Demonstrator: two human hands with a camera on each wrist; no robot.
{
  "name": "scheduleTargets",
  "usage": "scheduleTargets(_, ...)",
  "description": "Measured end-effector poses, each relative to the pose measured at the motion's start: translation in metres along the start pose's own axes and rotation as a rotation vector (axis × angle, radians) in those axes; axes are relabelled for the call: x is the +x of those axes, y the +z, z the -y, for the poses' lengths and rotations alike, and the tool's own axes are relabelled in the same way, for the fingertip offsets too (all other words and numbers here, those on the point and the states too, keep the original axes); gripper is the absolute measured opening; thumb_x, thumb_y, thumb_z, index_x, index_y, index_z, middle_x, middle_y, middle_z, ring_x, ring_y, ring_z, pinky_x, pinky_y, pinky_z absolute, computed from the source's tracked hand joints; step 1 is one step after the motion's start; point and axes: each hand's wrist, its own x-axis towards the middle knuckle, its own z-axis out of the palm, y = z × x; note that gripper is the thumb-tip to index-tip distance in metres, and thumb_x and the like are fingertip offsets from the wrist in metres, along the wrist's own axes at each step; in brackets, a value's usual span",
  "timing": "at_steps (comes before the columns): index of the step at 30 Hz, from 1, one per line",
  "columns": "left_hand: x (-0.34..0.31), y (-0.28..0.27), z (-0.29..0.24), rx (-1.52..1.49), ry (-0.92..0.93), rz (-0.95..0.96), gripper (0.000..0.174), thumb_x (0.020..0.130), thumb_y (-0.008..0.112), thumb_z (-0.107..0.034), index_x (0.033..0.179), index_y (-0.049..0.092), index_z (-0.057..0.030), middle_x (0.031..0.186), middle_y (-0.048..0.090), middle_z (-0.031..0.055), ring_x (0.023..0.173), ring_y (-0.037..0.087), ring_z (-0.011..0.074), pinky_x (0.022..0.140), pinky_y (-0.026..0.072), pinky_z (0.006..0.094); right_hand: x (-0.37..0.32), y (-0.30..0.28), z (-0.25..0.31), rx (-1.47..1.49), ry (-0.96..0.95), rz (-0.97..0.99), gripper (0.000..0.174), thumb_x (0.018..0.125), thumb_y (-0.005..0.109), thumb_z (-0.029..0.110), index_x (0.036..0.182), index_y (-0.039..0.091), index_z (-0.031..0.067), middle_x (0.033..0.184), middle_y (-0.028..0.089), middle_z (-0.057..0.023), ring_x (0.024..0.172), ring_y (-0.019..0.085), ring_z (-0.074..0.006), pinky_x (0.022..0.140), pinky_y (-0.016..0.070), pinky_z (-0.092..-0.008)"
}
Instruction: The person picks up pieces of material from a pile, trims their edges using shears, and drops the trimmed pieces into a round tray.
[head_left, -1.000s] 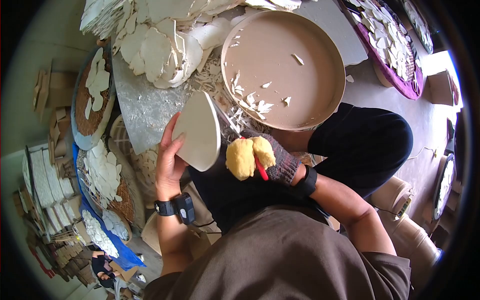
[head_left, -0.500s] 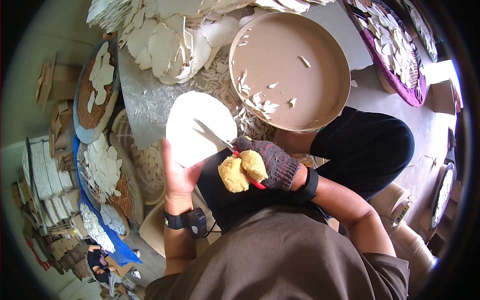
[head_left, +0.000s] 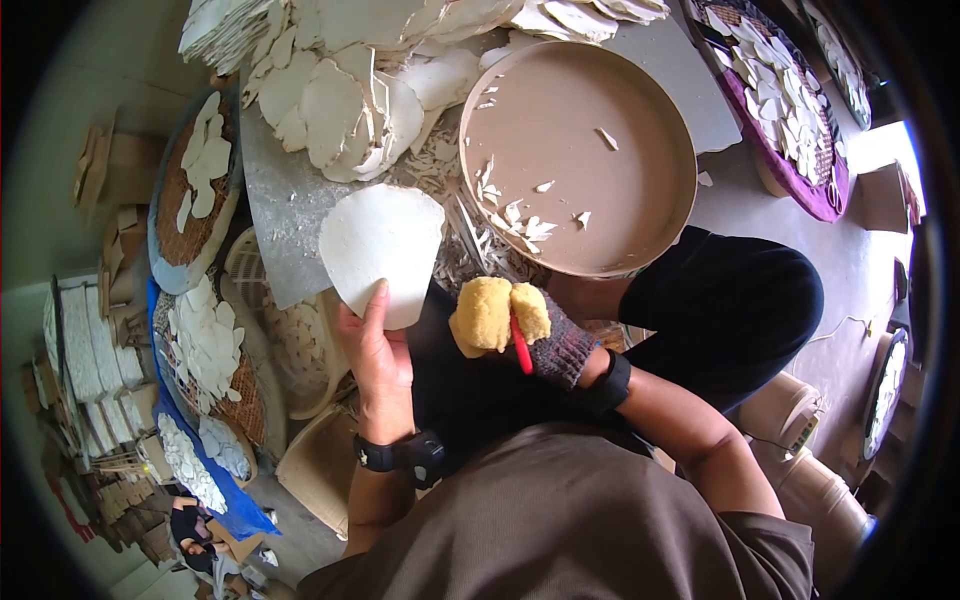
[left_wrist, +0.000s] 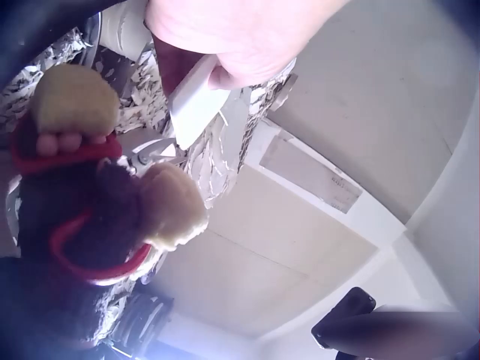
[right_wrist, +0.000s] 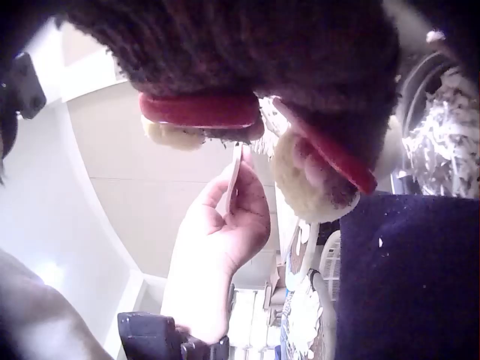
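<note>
My bare left hand point(head_left: 378, 352) pinches a flat, off-white rounded sheet point(head_left: 378, 245) at its lower edge, thumb on top. The sheet's broad face is turned up in the head view; the right wrist view shows its thin edge point(right_wrist: 233, 187). In a dark knitted glove with bare fingertips, my right hand point(head_left: 562, 350) grips scissors with red handles point(head_left: 522, 350). Yellow foam pads point(head_left: 484, 314) are wrapped about the handles and hide most of the fingers. The blades point(head_left: 466, 232) point away from me, just right of the sheet.
A round brown tray point(head_left: 590, 150) holds scattered white scraps. Left of it, a heap of large white sheets point(head_left: 330, 110) stands on the grey metal surface point(head_left: 290, 235), with trimmings point(head_left: 430, 160) between. Round baskets point(head_left: 240, 350) of cut pieces line the left; a purple-rimmed one point(head_left: 825, 205) stands right.
The sheet first stood tilted beside the blades, then lay face-up with the blades across it. Now it is turned, left of the blades, with my left thumb on top. The right hand has rotated slightly.
</note>
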Motion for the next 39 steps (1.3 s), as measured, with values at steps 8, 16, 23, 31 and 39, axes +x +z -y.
scheduleTargets(8, -0.019, 0.016, 0.016, -0.096, -0.049, 0.087, 0.044, 0.084, 0.063, 0.001, 0.125, 0.048, 0.0008, 0.116, 0.057, 0.0104, 0.104, 0.058, 0.0201, 0.090, 0.0496, 0.0359, 0.002, 0.014, 0.013, -0.320, -0.144, -0.086, 0.028, 0.081, 0.061, 0.011, 0.108, 0.059, 0.0026, 0.099, 0.064, -0.0176, 0.093, 0.062, -0.0352, 0.079, 0.0509, -0.0390)
scheduleTargets(16, -0.019, 0.019, 0.018, -0.039, -0.062, 0.085, 0.047, 0.084, 0.063, 0.000, 0.128, 0.045, 0.0004, 0.118, 0.056, 0.0104, 0.106, 0.057, 0.0200, 0.091, 0.0496, 0.0357, 0.007, 0.011, 0.008, -0.424, -0.151, -0.153, 0.034, 0.080, 0.063, 0.016, 0.110, 0.055, 0.0022, 0.097, 0.063, -0.0179, 0.092, 0.062, -0.0361, 0.078, 0.0504, -0.0405)
scheduleTargets(23, -0.011, 0.008, 0.016, 0.009, -0.085, 0.089, 0.049, 0.083, 0.065, -0.001, 0.128, 0.045, 0.0004, 0.119, 0.056, 0.0103, 0.106, 0.057, 0.0195, 0.090, 0.0500, 0.0344, 0.005, 0.005, 0.016, -0.301, -0.136, -0.108, 0.036, 0.077, 0.069, 0.017, 0.108, 0.057, 0.0027, 0.098, 0.064, -0.0164, 0.092, 0.062, -0.0341, 0.079, 0.0506, -0.0380)
scheduleTargets(31, -0.009, -0.001, 0.001, 0.107, -0.141, 0.186, 0.053, 0.082, 0.065, 0.001, 0.130, 0.044, -0.0005, 0.120, 0.056, 0.0098, 0.109, 0.056, 0.0194, 0.092, 0.0474, 0.0343, 0.008, -0.011, -0.011, -0.323, -0.017, -0.008, 0.040, 0.081, 0.069, 0.007, 0.119, 0.055, 0.0046, 0.114, 0.061, -0.0078, 0.105, 0.061, -0.0179, 0.091, 0.0484, -0.0308)
scheduleTargets(39, 0.001, -0.006, 0.016, 0.224, 0.232, -0.018, 0.056, 0.088, 0.060, -0.003, 0.138, 0.036, -0.0055, 0.125, 0.052, 0.0127, 0.104, 0.059, 0.0217, 0.082, 0.0550, 0.0338, 0.009, -0.007, -0.009, -0.255, -0.061, -0.051, 0.027, 0.078, 0.065, 0.017, 0.101, 0.060, 0.0035, 0.096, 0.063, -0.0173, 0.091, 0.061, -0.0358, 0.080, 0.0497, -0.0392)
